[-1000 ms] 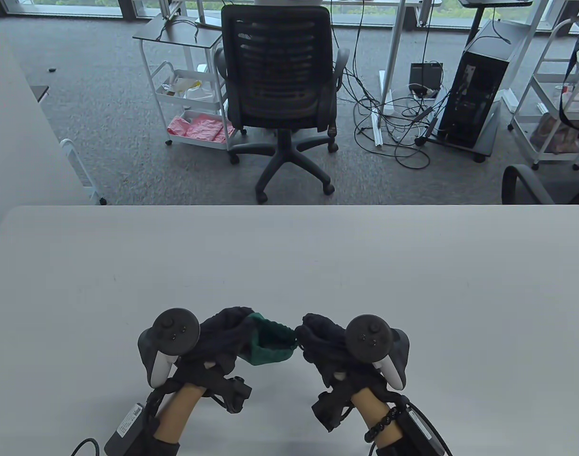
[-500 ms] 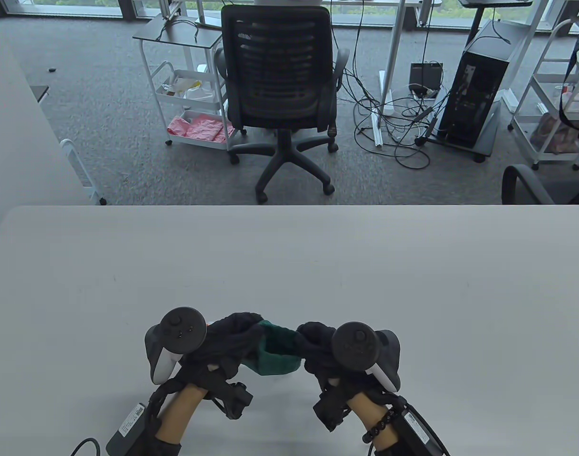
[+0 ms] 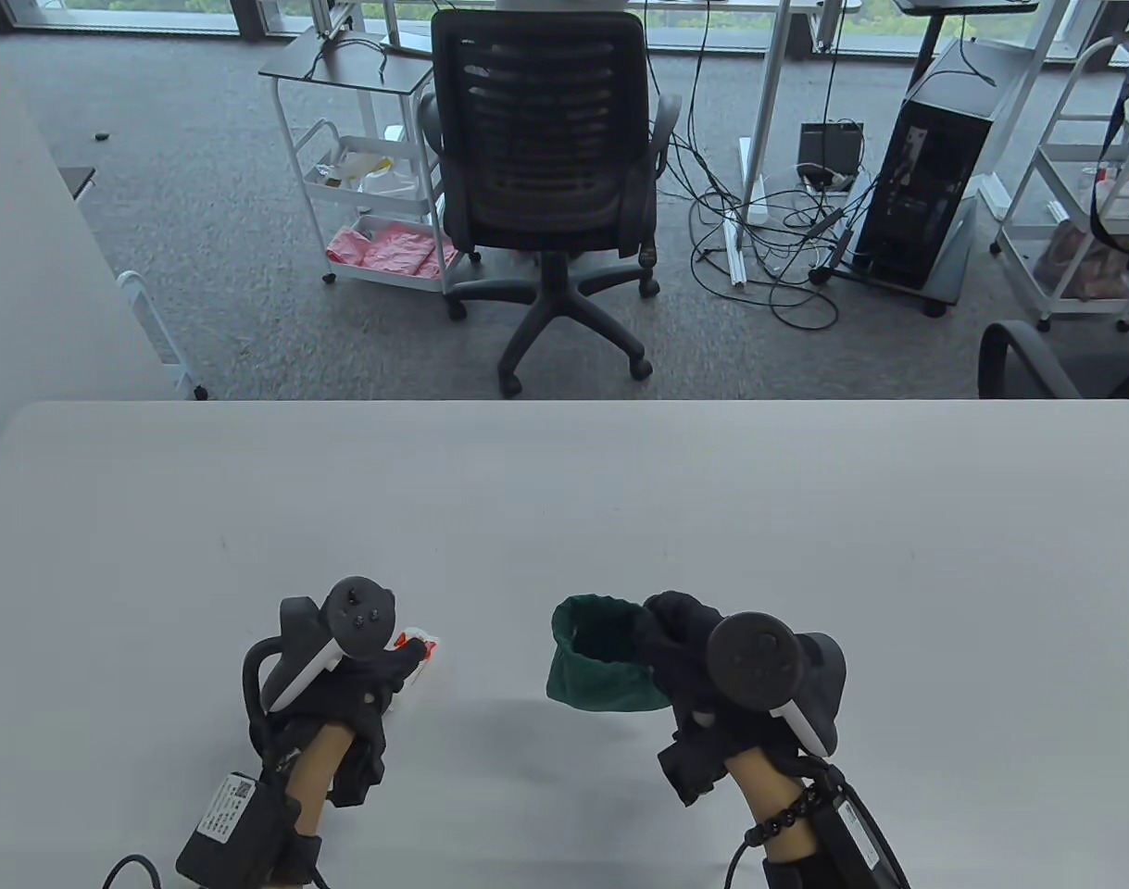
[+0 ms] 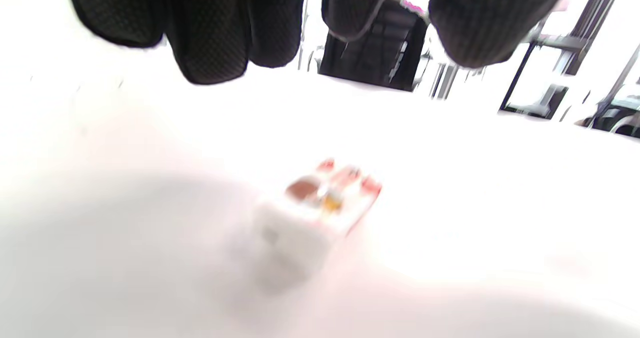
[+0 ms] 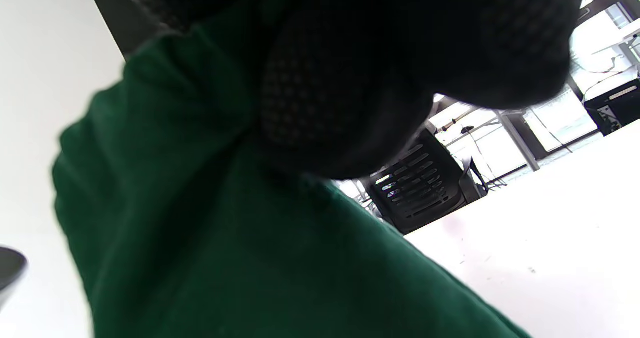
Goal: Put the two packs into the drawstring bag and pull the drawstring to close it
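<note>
A small white and red pack [image 3: 418,646] lies on the white table [image 3: 564,500]. My left hand [image 3: 390,665] is just to its left and over it. In the left wrist view the pack [image 4: 317,205] lies free on the table, and the gloved fingers [image 4: 210,37] hang above it without touching. My right hand [image 3: 664,634] grips the right rim of the green drawstring bag [image 3: 596,662], whose mouth faces up and gapes wide. Green cloth [image 5: 200,238] fills the right wrist view under my fingers [image 5: 340,102]. A second pack is nowhere in sight.
Beyond the table's far edge stand a black office chair [image 3: 541,139], a white trolley [image 3: 370,194] and a computer tower [image 3: 925,176] among floor cables. Bare tabletop stretches ahead of both hands and out to either side.
Both hands held the bag together before. The left hand has let go and moved left over the pack. The right hand has carried the bag to the right, its mouth now wide.
</note>
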Action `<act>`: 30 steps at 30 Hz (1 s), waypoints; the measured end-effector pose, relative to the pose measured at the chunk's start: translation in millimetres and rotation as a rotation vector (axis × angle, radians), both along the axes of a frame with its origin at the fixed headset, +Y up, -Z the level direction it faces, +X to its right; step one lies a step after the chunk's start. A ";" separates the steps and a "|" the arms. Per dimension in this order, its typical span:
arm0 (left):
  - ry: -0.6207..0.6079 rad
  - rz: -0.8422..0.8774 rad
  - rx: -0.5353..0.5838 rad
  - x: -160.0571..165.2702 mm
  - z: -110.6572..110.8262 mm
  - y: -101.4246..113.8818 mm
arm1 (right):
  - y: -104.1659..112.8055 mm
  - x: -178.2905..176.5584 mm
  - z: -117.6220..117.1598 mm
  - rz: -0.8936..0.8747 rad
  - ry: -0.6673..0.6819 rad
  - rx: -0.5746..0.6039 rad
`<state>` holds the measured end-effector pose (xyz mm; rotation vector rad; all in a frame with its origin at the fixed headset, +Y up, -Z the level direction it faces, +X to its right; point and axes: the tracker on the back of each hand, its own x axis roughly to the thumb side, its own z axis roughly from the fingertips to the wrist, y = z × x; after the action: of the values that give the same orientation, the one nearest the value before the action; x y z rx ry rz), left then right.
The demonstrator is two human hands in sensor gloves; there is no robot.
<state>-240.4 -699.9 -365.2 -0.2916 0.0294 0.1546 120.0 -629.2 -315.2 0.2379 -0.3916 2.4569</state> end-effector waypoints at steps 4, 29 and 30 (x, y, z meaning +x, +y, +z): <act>-0.008 -0.090 -0.030 7.0 -4.3 -21.6 | 1.2 4.3 0.2 -0.003 -0.020 0.012; -0.073 -0.411 0.041 30.4 -10.3 -65.2 | 2.6 11.2 0.6 -0.011 -0.049 0.023; -0.073 -0.410 0.043 30.3 -10.3 -65.2 | 2.6 11.2 0.6 -0.011 -0.049 0.023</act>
<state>-210.1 -765.1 -375.5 -0.2431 0.0134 -0.2616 131.2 -626.6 -314.6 0.1848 -0.4414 2.4525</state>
